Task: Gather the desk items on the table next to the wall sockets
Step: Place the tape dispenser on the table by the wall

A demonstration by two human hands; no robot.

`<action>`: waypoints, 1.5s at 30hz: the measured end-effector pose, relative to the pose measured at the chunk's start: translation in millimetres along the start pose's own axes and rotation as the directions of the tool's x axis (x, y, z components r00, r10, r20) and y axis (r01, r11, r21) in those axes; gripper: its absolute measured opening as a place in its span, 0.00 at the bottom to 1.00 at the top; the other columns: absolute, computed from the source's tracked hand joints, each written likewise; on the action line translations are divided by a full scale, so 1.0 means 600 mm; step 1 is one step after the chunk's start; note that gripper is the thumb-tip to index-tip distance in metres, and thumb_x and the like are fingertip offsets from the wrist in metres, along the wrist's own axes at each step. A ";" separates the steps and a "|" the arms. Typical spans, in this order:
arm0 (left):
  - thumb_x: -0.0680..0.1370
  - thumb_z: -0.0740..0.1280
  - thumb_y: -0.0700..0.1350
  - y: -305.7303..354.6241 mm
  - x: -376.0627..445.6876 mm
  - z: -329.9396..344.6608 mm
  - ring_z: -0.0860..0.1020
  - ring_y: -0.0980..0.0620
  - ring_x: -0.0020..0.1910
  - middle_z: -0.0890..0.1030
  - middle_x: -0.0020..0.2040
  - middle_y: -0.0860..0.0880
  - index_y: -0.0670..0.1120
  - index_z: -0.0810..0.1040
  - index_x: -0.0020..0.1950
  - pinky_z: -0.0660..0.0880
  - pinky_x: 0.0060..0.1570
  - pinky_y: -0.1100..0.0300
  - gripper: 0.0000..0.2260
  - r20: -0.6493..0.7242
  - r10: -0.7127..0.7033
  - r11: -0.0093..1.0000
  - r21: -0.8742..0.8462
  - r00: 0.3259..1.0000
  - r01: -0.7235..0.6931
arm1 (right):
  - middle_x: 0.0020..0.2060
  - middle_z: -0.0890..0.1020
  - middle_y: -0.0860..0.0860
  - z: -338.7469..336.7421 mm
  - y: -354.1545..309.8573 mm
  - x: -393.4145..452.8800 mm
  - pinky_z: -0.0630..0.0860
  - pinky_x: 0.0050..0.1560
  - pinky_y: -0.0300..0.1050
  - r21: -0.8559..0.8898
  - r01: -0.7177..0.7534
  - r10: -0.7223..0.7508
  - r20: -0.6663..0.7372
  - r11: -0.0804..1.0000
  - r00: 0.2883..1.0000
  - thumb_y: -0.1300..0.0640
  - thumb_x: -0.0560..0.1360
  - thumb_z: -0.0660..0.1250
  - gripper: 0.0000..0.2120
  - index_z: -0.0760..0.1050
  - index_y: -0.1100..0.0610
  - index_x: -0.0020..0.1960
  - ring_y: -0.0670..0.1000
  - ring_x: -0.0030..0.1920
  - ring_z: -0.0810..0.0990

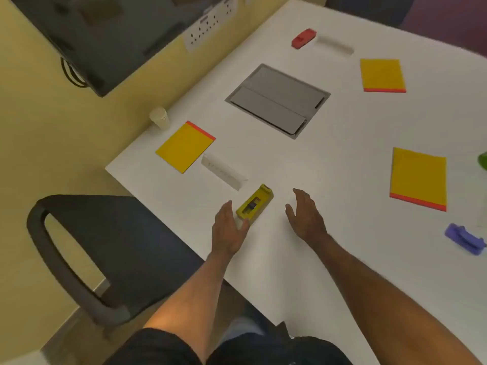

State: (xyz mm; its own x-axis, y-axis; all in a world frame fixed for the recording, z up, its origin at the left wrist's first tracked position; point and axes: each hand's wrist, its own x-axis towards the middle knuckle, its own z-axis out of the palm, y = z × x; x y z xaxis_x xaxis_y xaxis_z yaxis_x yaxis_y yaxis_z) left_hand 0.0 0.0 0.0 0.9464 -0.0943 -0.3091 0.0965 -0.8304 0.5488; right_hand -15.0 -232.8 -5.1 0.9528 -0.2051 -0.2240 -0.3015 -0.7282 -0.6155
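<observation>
Here our left hand (228, 227) and right hand (305, 216), both open and empty, flank the stapler (254, 204) near the surface (329, 167) edge, where a clumsy nudge could tip it off.

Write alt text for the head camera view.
Two open bare hands reach over a white table, the left hand touching a yellow stapler, the right hand empty beside it. Three yellow notepads, a red stapler and a purple stapler lie scattered; wall sockets are at the far left.
</observation>
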 end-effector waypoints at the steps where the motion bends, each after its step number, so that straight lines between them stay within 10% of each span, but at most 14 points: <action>1: 0.80 0.64 0.58 -0.007 0.015 0.005 0.61 0.45 0.76 0.61 0.79 0.46 0.46 0.53 0.81 0.65 0.72 0.46 0.36 0.016 -0.021 0.999 -0.037 1.000 0.022 | 0.76 0.66 0.54 0.012 -0.008 0.017 0.68 0.72 0.52 0.027 -0.016 0.016 0.007 1.000 1.000 0.51 0.83 0.60 0.26 0.60 0.57 0.79 0.55 0.75 0.66; 9: 0.74 0.71 0.61 -0.038 0.094 0.064 0.67 0.48 0.72 0.67 0.74 0.49 0.50 0.57 0.79 0.72 0.65 0.48 0.39 0.155 -0.110 0.978 -0.160 0.982 0.134 | 0.73 0.71 0.54 0.071 -0.034 0.125 0.71 0.70 0.54 0.145 -0.173 0.147 0.173 0.974 0.974 0.56 0.81 0.65 0.26 0.64 0.58 0.77 0.55 0.70 0.73; 18: 0.73 0.75 0.48 -0.045 0.121 0.094 0.71 0.49 0.63 0.72 0.65 0.48 0.47 0.68 0.70 0.74 0.58 0.58 0.29 0.135 -0.049 0.970 -0.229 0.990 0.079 | 0.71 0.72 0.59 0.088 -0.015 0.174 0.68 0.74 0.56 0.079 0.056 -0.076 0.279 0.995 0.957 0.73 0.75 0.59 0.29 0.67 0.62 0.75 0.58 0.72 0.71; 33: 0.71 0.78 0.52 -0.043 0.143 0.063 0.77 0.56 0.53 0.77 0.56 0.55 0.51 0.73 0.64 0.75 0.49 0.74 0.25 0.120 -0.042 0.918 -0.388 0.992 0.086 | 0.65 0.77 0.53 0.064 0.008 0.248 0.76 0.63 0.52 -0.023 0.146 -0.117 0.479 0.989 0.870 0.65 0.81 0.64 0.24 0.69 0.50 0.75 0.55 0.60 0.79; 45: 0.66 0.80 0.46 -0.002 0.336 -0.056 0.79 0.57 0.57 0.79 0.59 0.53 0.48 0.76 0.64 0.79 0.59 0.55 0.28 0.066 0.169 0.870 -0.479 0.983 -0.118 | 0.64 0.78 0.38 -0.054 -0.040 0.392 0.76 0.64 0.38 0.421 -0.012 -0.185 0.423 0.907 0.887 0.61 0.75 0.74 0.25 0.74 0.44 0.67 0.43 0.64 0.80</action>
State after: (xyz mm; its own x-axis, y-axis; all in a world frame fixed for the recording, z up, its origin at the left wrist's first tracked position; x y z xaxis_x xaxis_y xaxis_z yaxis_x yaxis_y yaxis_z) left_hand 201.2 0.6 -37.1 0.9267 -0.2694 -0.2622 0.1202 -0.4486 0.8856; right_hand 217.4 -284.5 -18.4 0.8853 0.2292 -0.4046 -0.3000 -0.3832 -0.8736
